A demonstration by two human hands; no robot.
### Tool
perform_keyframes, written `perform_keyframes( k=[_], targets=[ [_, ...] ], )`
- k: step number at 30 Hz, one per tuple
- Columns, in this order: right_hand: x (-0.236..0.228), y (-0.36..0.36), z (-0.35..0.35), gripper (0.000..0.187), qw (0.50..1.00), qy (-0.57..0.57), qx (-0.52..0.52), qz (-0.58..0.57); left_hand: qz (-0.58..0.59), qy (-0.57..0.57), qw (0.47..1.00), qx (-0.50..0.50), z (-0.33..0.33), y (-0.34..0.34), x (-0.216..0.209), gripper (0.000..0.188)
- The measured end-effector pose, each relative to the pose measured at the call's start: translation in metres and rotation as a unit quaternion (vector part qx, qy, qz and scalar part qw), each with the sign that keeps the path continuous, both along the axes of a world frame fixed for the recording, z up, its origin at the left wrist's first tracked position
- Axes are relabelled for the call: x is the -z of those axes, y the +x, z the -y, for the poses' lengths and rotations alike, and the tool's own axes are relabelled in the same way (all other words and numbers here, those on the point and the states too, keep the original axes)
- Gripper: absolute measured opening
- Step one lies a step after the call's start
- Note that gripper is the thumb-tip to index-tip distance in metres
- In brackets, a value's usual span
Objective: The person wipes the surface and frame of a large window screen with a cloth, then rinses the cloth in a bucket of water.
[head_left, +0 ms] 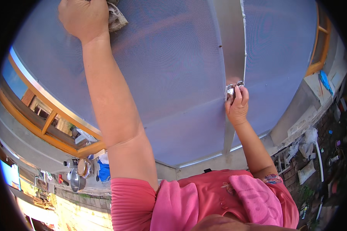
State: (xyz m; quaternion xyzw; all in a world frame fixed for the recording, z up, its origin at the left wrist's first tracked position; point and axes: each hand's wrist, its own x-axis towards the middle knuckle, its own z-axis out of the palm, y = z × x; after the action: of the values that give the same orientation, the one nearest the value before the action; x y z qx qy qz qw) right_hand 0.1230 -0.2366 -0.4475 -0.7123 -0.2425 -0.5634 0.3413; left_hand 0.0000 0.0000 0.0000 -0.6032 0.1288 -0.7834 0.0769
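Note:
Raised high at the upper left, my left hand (85,17) is closed on a greyish-brown rag (117,18) and presses it to the bluish mesh screen (169,65); the picture's top edge cuts off part of the hand. Lower and to the right, my right hand (238,107) has its fingers curled round a shiny metal door handle (230,91). That handle sits on the grey metal middle strip (233,57) between two mesh panels.
To the left is an orange-framed window (50,121). Beneath it, a metal bowl (77,181), a lidded jar (85,168) and a blue bag (104,171) stand on a ledge. Plastic sheeting (310,138) and a white pipe (319,161) lie at the right. A pink towel (256,198) hangs over my shoulders.

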Motion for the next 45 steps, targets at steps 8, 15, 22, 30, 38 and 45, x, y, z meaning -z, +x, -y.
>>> perform_keyframes(
  k=[8,15,22,30,38,45],
  targets=[
    [0.002,-0.007,-0.013,0.066,1.0,0.01,0.005,0.002,-0.176,0.241,0.954,-0.02,0.062,0.041,0.124,0.043],
    [-0.001,0.004,0.008,0.062,0.999,-0.01,-0.001,0.036,-0.167,0.233,0.954,-0.089,-0.001,-0.006,0.121,0.03],
    [-0.003,0.001,-0.003,0.063,1.0,-0.002,-0.012,0.028,0.026,0.042,0.978,-0.205,-0.149,-0.112,0.036,0.04],
    [-0.002,0.007,0.005,0.066,1.0,-0.004,-0.002,0.028,-0.086,-0.109,0.986,-0.097,-0.081,-0.077,0.253,0.051],
    [0.004,0.01,0.008,0.072,1.0,-0.012,0.002,0.019,-0.279,0.011,0.957,-0.083,-0.004,-0.055,0.339,0.041],
    [-0.003,0.007,0.006,0.069,1.0,0.005,-0.019,-0.002,-0.108,-0.12,0.986,-0.043,-0.016,-0.036,0.261,0.045]
  ],
)
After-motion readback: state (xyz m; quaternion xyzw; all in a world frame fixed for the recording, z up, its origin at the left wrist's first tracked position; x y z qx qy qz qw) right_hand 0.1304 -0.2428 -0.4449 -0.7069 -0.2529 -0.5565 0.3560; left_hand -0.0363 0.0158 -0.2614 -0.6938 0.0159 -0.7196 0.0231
